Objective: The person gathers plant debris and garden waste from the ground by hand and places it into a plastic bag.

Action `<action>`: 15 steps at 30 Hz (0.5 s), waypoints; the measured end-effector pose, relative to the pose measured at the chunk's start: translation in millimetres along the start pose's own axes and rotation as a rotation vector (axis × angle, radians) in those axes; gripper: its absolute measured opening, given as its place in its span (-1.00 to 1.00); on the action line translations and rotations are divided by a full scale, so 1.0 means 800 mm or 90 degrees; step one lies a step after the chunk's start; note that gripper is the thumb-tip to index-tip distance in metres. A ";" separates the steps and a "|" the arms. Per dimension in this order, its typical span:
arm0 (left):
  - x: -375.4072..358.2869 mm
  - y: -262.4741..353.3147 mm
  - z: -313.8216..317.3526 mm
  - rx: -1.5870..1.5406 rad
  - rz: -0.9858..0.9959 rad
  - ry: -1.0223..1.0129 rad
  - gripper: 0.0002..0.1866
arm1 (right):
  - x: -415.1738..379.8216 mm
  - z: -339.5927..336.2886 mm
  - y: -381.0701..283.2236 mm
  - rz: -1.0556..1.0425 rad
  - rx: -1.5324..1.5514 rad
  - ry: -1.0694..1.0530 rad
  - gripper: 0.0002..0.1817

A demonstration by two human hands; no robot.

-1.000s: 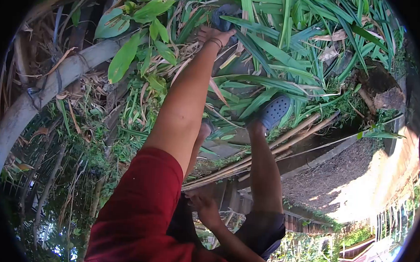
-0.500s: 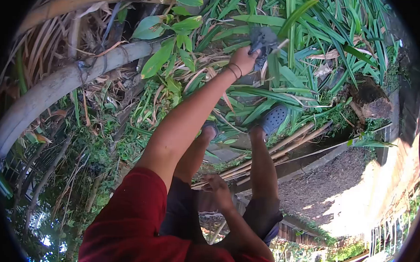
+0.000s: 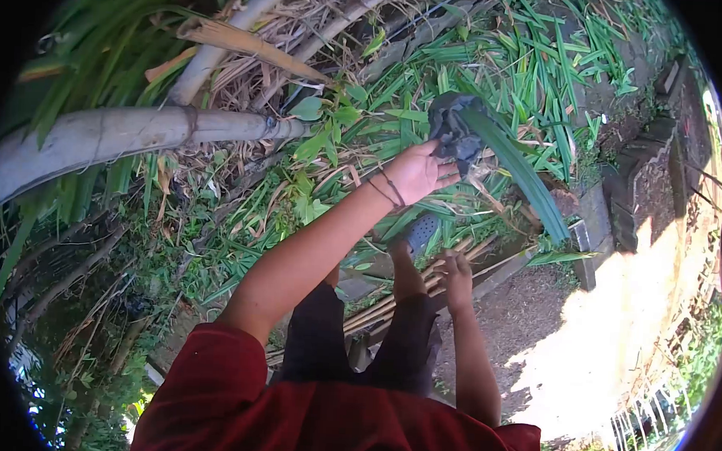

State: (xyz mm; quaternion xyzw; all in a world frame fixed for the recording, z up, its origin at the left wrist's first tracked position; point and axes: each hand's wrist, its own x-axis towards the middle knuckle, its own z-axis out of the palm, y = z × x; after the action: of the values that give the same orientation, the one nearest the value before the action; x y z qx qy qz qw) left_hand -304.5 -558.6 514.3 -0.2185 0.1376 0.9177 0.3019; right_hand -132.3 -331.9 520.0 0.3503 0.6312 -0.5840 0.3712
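Observation:
My left hand [image 3: 422, 176], with dark bands at the wrist, reaches out over the cut leaves. Its palm is turned up and its fingers are spread. Right at the thumb and fingers is a crumpled dark plastic bag [image 3: 452, 125], partly overlapping them. A long, broad green leaf [image 3: 524, 172] extends from the bag toward the lower right. Lower and to the right, my right hand [image 3: 457, 278] is raised over some bamboo poles, holding nothing, with its fingers loosely bent and apart.
Strappy green leaves [image 3: 536, 80] cover the ground ahead. A thick pale trunk [image 3: 131, 131] crosses at the left, with a broken stalk [image 3: 248, 47] above it. Thin poles [image 3: 381, 307] lie by my legs. A concrete edge [image 3: 584, 255] borders the sunlit ground [image 3: 590, 340] at right.
My left hand has turned palm up and its fingers have spread from their grip on the bag. My right hand has risen and moved right. The view has shifted.

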 end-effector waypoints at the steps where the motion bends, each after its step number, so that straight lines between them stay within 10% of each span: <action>1: -0.018 0.007 0.022 -0.023 0.006 0.004 -0.65 | -0.010 -0.007 -0.024 -0.055 0.014 -0.004 -0.61; 6: -0.101 0.010 0.083 -0.082 0.016 -0.007 -0.54 | -0.108 0.009 -0.144 -0.188 0.085 -0.045 -0.41; 10: -0.152 -0.030 0.081 -0.046 -0.008 -0.063 -0.57 | -0.151 0.039 -0.186 -0.126 0.388 -0.378 -0.23; 15: -0.249 -0.095 0.130 -0.020 0.019 0.117 -0.69 | -0.170 0.064 -0.195 -0.215 0.467 -0.288 -0.68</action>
State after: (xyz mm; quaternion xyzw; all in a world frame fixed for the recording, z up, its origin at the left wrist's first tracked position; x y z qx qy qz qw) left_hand -147.3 -557.8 692.1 -0.3046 0.1533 0.9003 0.2705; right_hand -201.0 -395.6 711.7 0.2147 0.3341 -0.8829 0.2506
